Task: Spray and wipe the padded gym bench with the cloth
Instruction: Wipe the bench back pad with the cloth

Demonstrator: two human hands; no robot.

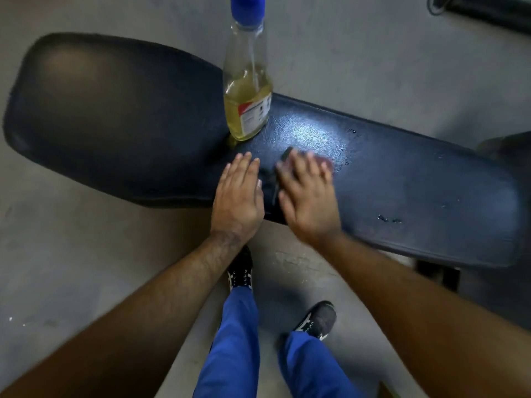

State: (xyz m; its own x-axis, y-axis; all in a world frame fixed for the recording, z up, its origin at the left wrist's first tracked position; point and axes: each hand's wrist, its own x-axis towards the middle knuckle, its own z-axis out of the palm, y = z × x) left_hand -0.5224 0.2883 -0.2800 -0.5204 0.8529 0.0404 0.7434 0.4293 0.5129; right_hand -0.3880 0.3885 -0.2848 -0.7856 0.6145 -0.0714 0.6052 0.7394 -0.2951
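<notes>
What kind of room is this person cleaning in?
Most likely a gym or workout room. A long padded bench stands on a bare concrete floor, and a spray bottle of yellow liquid stands on the bench while the right hand presses a cloth onto it.

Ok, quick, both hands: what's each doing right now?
Left hand: open, flat on the dark padded bench.
Right hand: open, pressing the small dark cloth down.

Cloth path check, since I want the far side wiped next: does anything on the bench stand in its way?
Yes: the spray bottle stands upright on the bench, beyond the left hand.
</notes>
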